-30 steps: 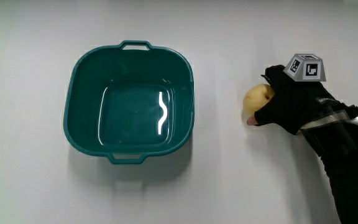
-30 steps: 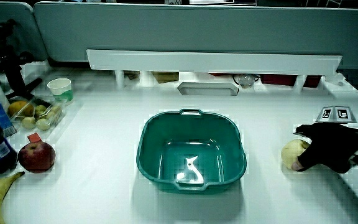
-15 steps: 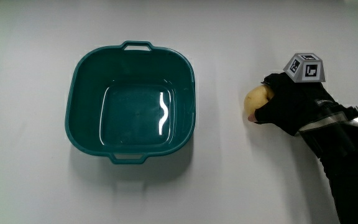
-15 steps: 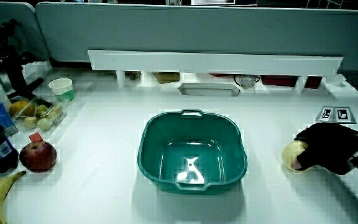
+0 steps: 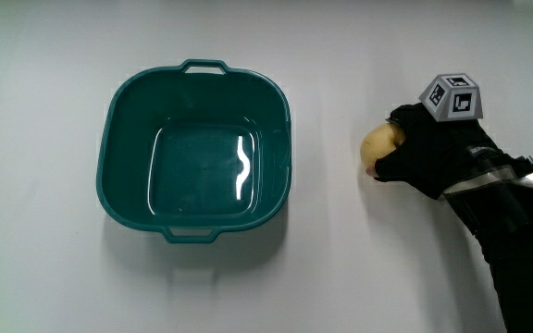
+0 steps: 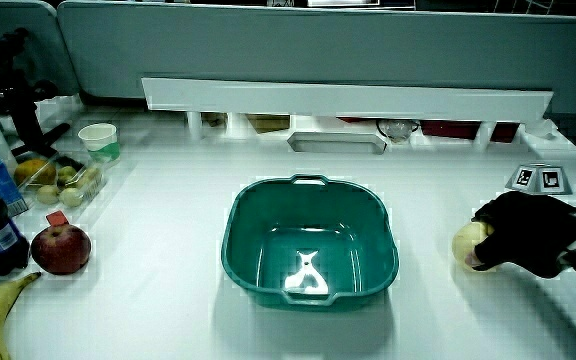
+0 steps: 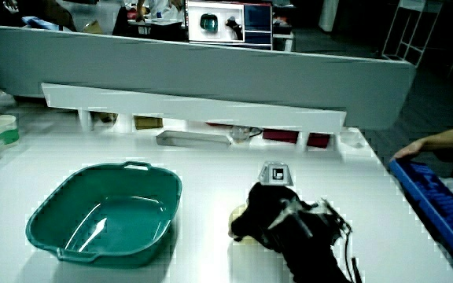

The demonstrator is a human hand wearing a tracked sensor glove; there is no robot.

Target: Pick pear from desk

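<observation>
With the hand (image 5: 430, 148) curled around the pear (image 5: 379, 145) beside the teal basin (image 5: 192, 151), a firm grip should be secured before lifting.

teal basin (image 5: 193, 148) near hand (image 5: 428, 153), bare table (image 5: 331, 259) between

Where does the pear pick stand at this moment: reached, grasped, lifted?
Reached and grasped: the hand is curled round the pear, beside the basin. In a side view the pear sits low at the table; whether it has left the surface cannot be told. The clear lift is left.
</observation>
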